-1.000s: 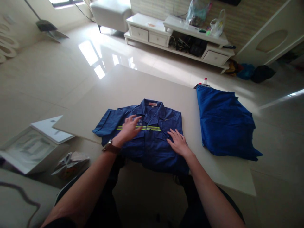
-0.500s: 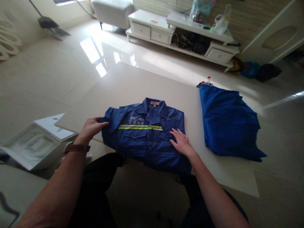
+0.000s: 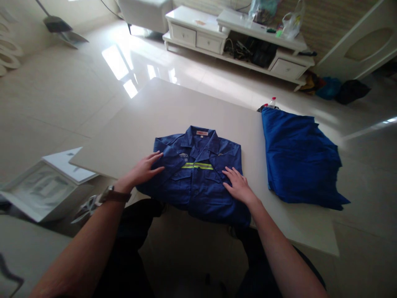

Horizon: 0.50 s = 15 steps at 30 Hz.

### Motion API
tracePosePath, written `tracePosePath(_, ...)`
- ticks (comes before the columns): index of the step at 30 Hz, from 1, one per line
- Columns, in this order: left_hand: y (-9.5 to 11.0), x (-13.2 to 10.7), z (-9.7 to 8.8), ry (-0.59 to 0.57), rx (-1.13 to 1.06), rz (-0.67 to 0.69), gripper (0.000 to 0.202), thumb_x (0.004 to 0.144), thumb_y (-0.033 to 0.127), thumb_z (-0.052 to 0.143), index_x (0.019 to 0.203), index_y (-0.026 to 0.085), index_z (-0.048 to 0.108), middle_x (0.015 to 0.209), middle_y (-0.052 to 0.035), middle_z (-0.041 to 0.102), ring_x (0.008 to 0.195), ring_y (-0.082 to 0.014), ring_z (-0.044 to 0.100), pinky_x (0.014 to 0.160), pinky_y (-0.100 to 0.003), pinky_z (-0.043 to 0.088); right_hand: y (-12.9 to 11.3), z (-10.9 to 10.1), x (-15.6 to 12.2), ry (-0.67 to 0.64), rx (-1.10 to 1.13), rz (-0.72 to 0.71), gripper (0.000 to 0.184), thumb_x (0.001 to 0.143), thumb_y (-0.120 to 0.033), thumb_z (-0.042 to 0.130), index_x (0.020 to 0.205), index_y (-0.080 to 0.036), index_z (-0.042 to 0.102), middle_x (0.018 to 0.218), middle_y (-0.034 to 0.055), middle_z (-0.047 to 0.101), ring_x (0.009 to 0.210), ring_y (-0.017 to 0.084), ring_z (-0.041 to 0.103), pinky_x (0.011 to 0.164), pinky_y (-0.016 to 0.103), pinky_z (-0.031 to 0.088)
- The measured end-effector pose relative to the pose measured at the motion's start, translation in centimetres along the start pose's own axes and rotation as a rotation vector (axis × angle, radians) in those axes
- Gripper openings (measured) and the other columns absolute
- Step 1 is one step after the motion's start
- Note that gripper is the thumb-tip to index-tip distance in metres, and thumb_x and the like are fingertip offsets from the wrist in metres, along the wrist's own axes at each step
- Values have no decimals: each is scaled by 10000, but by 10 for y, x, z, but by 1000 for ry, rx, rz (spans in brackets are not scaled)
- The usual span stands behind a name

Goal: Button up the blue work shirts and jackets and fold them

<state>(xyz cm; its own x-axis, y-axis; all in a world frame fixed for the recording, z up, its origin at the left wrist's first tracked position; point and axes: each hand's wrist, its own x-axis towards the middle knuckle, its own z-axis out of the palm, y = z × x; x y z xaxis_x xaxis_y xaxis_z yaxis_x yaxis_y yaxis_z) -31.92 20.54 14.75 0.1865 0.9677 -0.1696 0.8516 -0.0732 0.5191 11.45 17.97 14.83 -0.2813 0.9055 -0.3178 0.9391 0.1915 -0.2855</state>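
Observation:
A dark blue work jacket [image 3: 198,186] lies front up on the pale table [image 3: 161,107], its collar pointing away from me. A yellow and silver reflective stripe crosses its chest. The side on my left is folded inward and covers part of the printed lettering. My left hand [image 3: 145,169] rests on that folded edge with its fingers apart. On the opposite side, near the chest pocket, my right hand [image 3: 237,184] lies flat with fingers spread. The jacket's lower end hangs at the table's near edge.
A pile of brighter blue cloth [image 3: 300,159] lies at the table's right side, with a red-capped bottle [image 3: 272,102] behind it. A white box-like object [image 3: 46,186] stands at the left. Beyond the table are a white TV cabinet [image 3: 198,35] and a dustpan [image 3: 63,29].
My left hand has moved right, bringing the jacket's left side inward over part of the lettering and stripe. My right hand has stayed in place.

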Motion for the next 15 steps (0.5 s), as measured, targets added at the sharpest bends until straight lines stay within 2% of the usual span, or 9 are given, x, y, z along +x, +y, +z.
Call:
tracePosePath(2, -2, 0, 18, -93, 96, -31, 765, 952, 572, 455, 1629, 235, 342, 1712, -111, 274, 1582, -362, 237, 1269, -605, 218, -1, -1, 0, -3, -2, 3, 544, 1004, -334, 532, 1541, -303, 456, 1681, 28, 327, 1578, 266, 233, 1236, 559, 298)
tracePosePath(4, 2, 1, 33, -130, 164, -59, 707, 1003, 531, 370, 1657, 293, 250, 1743, -68, 173, 1612, -370, 94, 1258, -675, 150, -1, -1, 0, -7, -5, 4, 546, 1003, -333, 532, 1543, -302, 453, 1681, 28, 327, 1579, 267, 229, 1235, 565, 299)
tracePosePath(7, 14, 2, 38, -123, 189, -91, 681, 1025, 525, 325, 1664, 321, 210, 1756, -69, 94, 1610, -401, 29, 1231, -719, 149, -1, 0, 1, -4, -9, 2, 545, 998, -327, 533, 1538, -301, 460, 1681, 28, 326, 1578, 270, 233, 1234, 566, 301)
tracePosePath(10, 26, 0, 27, -70, 181, -76, 839, 913, 624, 548, 1640, 304, 276, 1751, -114, 106, 1600, -435, 77, 1231, -697, 182, 0, 2, 1, 9, -17, 0, 547, 994, -328, 535, 1536, -309, 463, 1678, 31, 334, 1575, 273, 242, 1232, 563, 306)
tracePosePath(12, 29, -4, 22, -57, 194, 6, 917, 770, 596, 732, 1567, 295, 391, 1729, -118, 172, 1592, -426, 112, 1241, -650, 214, 1, 3, 1, 14, -24, -2, 555, 993, -330, 535, 1541, -311, 455, 1680, 23, 329, 1577, 270, 238, 1239, 558, 297)
tracePosePath(13, 30, -7, 21, -71, 210, 42, 876, 723, 540, 780, 1500, 292, 463, 1711, -113, 218, 1587, -417, 132, 1242, -637, 224, 1, 4, 1, 16, -27, 0, 560, 993, -330, 536, 1545, -311, 448, 1683, 16, 324, 1579, 268, 233, 1246, 555, 289)
tracePosePath(15, 30, -10, 24, -118, 246, 71, 663, 702, 417, 787, 1318, 270, 592, 1669, -108, 295, 1571, -408, 173, 1234, -633, 237, 2, 6, 1, 20, -33, 4, 570, 994, -335, 535, 1554, -313, 434, 1687, 8, 314, 1583, 264, 224, 1256, 552, 274)
